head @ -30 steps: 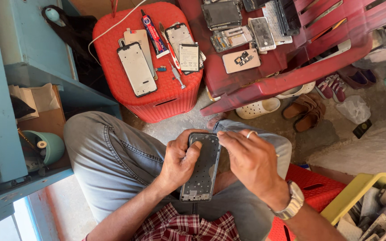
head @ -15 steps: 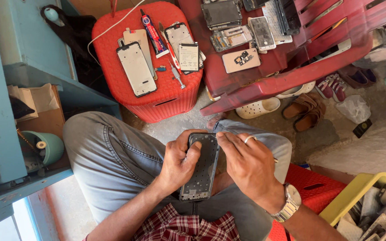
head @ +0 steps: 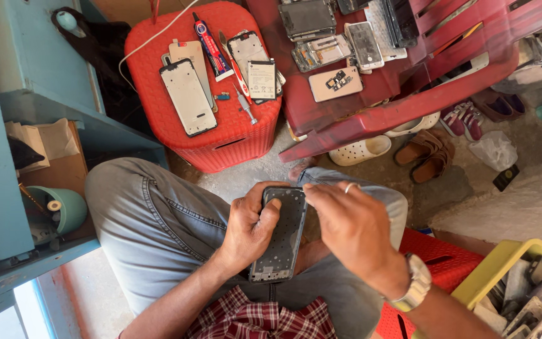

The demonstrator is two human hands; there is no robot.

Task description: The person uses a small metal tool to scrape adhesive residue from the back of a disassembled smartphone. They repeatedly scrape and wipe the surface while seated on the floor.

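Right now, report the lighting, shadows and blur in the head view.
Head view: soft, even daylight, no harsh glare. The left hand and right hand on the phone frame look sharp, with only a faint shadow between them. The red stool casts a dim shadow leftward. Edges bend slightly, wide-angle style, and the yellow bin at the corner is a bit soft.

Bright, even daylight, strongest at lower left; soft shadows under the red stool (head: 211, 135) and red chair (head: 371, 116). Sharp throughout, slight wide-angle stretching at edges.
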